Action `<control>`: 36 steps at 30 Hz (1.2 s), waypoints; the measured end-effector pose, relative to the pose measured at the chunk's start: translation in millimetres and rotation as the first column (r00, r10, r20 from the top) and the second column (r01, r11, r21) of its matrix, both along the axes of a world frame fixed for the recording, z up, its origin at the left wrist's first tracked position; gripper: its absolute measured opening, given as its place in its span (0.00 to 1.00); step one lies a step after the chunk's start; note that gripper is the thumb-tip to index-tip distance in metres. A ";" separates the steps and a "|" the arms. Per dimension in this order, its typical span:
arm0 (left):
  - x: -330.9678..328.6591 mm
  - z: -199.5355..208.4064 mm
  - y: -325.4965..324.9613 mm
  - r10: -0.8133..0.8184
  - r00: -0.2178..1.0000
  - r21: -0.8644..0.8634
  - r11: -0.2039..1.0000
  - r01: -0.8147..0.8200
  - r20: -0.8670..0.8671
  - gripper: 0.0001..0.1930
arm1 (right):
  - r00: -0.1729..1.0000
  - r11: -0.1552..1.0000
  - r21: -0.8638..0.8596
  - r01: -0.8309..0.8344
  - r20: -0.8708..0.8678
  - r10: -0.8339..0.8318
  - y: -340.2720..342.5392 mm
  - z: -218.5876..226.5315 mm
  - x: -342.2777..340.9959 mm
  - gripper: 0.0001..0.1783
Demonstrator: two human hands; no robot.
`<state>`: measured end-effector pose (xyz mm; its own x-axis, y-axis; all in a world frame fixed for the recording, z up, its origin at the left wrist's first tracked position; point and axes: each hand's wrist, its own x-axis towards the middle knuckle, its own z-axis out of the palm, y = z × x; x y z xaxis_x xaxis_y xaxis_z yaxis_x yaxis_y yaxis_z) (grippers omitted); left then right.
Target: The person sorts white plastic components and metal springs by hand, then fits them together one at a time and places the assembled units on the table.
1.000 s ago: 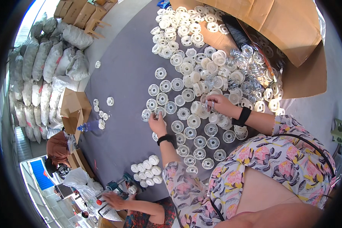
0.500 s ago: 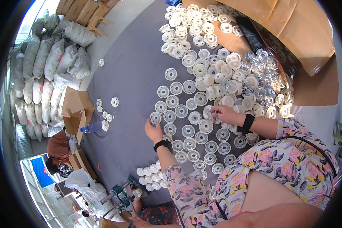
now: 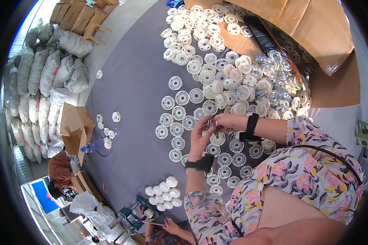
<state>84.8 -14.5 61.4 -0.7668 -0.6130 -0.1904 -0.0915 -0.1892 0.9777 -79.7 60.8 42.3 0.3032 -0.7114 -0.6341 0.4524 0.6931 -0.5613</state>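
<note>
My left hand [image 3: 201,136] and my right hand [image 3: 229,122] meet above rows of round white plastic parts [image 3: 178,113]. Thin metal wire coils [image 3: 209,123] show edge-on between the fingertips, and both hands pinch them. How many coils each hand has is hard to see. Several of the white parts in the rows lie flat with their open ring side up, and some carry a shiny ring inside. My forearms cover part of the rows nearest me.
A tangled pile of wire coils [image 3: 270,67] lies among heaped white parts [image 3: 210,24] to the right, beside a black brush [image 3: 261,34] and cardboard [image 3: 315,24]. Stacked white caps [image 3: 164,193] sit near a co-worker's hand [image 3: 172,227] and a green bench tool [image 3: 131,214]. A bottle [image 3: 93,146] lies left.
My left hand has left a white part at the left of the rows and moved right to meet my right hand. The view has shifted slightly. The co-worker's hand has moved near the bench tool.
</note>
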 end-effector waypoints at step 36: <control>45.6 -53.5 -104.1 0.717 0.575 -0.796 0.579 -0.176 0.394 0.19 | 0.969 0.967 0.071 0.246 -0.011 -0.246 29.2 6.6 -21.1 0.15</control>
